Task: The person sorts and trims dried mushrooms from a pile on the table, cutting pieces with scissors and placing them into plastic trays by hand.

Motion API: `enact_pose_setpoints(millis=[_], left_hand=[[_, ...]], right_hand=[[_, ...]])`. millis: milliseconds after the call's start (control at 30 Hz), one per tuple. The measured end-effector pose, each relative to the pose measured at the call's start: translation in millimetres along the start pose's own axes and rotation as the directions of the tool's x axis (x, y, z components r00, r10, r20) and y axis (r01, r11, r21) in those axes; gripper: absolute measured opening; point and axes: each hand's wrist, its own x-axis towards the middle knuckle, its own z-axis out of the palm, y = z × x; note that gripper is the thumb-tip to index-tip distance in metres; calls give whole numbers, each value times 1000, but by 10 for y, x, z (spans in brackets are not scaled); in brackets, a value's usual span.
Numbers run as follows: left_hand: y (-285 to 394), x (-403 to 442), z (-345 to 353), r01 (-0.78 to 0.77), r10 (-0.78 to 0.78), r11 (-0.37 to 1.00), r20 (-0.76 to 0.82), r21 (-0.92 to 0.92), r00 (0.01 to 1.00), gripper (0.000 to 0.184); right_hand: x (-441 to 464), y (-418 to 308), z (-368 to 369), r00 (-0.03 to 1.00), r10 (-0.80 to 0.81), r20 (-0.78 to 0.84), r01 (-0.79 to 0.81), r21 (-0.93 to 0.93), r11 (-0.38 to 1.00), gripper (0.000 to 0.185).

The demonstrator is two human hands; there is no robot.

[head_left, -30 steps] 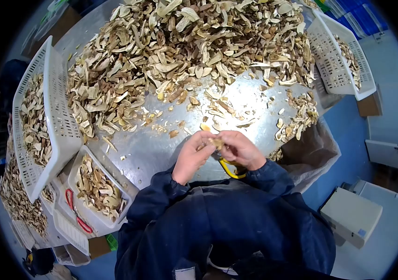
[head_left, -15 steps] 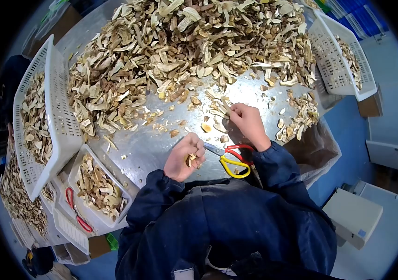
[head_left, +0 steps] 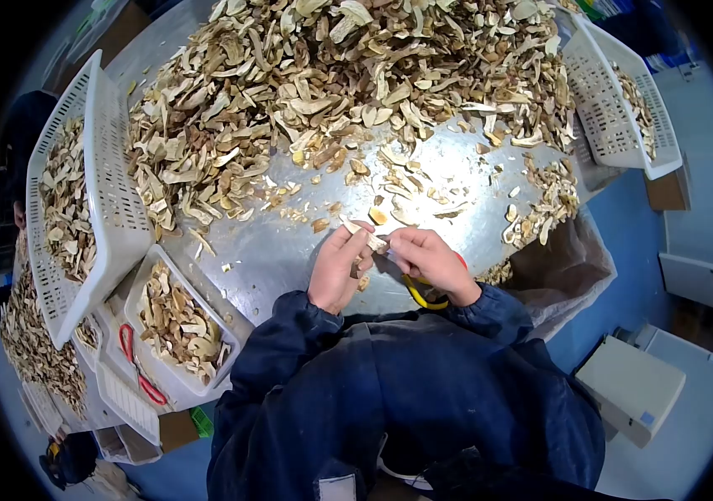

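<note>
My left hand [head_left: 340, 269] is closed on a pale dried mushroom slice [head_left: 356, 227], which sticks out past the fingertips. Fingers of my right hand [head_left: 433, 262] pinch the same slice's other end, so both hands meet over the metal table [head_left: 289, 259]. Partly under my right hand lie scissors [head_left: 423, 299] with one yellow and one red handle; their blades are mostly hidden. Just beyond my hands, loose mushroom slices [head_left: 406, 188] and crumbs lie scattered. A large heap of dried mushroom slices [head_left: 323, 92] covers the far part of the table.
On the left stand a tilted white basket [head_left: 114, 192] and a shallow white tray [head_left: 227, 338], both holding slices, with red-handled scissors [head_left: 128, 351] beside the tray. Another white basket [head_left: 594, 108] is at the far right. A lined bin [head_left: 565, 271] sits below the right table edge.
My right hand has come back from the loose slices to meet my left hand. The left hand has shifted slightly right, and a slice is now held between both. My right hand now covers part of the scissors.
</note>
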Motion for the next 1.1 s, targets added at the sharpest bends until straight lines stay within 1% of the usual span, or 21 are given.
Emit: enact_pose_setpoints(millis=[67,167,200,300,333,367,433,467,533,567,633,667,700,767,800,867,900,967,1000,1033,1100], left_hand=[[-10,-2,-12,-14,14,1000,-9,-5,1000,13],[-53,-11,34,-69,71,995,-23,76,997,11],[-68,-16,56,-94,97,989,-25,118,995,10],[-117,-41,51,-119,125,976,-19,180,992,9],[-126,-44,27,-105,110,978,-22,179,994,9],[-109,-59,15,-41,41,994,8,102,999,9],[-51,-89,-16,98,-94,994,76,-42,993,9],[-27,-84,-58,203,-186,965,115,-163,976,11],[-14,-60,-134,354,-305,805,180,-477,935,15],[-15,-51,-167,408,-347,678,223,-612,911,18],[-25,-28,-218,426,-206,693,407,-581,890,22],[-28,-21,-224,434,-133,701,495,-566,859,25],[-12,-25,-217,426,-135,708,484,-563,865,26],[38,-43,-220,414,-146,723,464,-554,874,30],[-3,-20,-284,446,-126,681,507,-580,853,13],[7,-26,-224,425,-188,749,453,-508,872,11],[19,-33,-183,412,-212,780,420,-472,882,15],[20,-76,-52,367,-262,857,306,-361,915,26],[16,-88,-10,342,-276,890,242,-300,930,32],[-11,-89,-24,359,-276,876,275,-323,921,29],[-66,-94,-84,396,-276,844,340,-362,899,23]], right_hand=[[15,89,47,998,-59,25,60,-26,998,17],[35,157,133,970,-226,-93,194,-269,944,19],[50,179,149,947,-286,-146,207,-402,892,17],[64,195,172,911,-383,-152,257,-517,817,12],[62,201,202,884,-438,-161,306,-507,806,11],[55,203,188,891,-439,-116,329,-503,799,11],[22,136,214,890,-450,-78,377,-432,819,11],[18,142,193,894,-447,-35,398,-398,826,11],[45,158,130,893,-446,59,440,-324,838,11],[42,153,92,908,-418,10,403,-286,869,12],[5,114,-63,932,-354,-80,332,-206,921,13],[-18,74,-253,908,-358,-218,349,-81,934,13],[-47,31,-508,872,-338,-355,376,43,926,12],[-121,-11,-1036,789,-265,-554,510,350,786,14],[-107,-26,-1168,754,-257,-604,448,186,875,13],[-110,-47,-1340,666,-272,-694,244,-142,959,13],[-32,-34,-1237,635,-485,-602,121,-542,832,14],[25,-87,-1022,744,-488,-457,-6,-734,679,19],[68,-90,-950,741,-533,-409,-12,-802,598,19],[113,-95,-886,739,-573,-354,-16,-860,510,20],[196,-99,-786,758,-573,-311,-101,-924,368,23]])
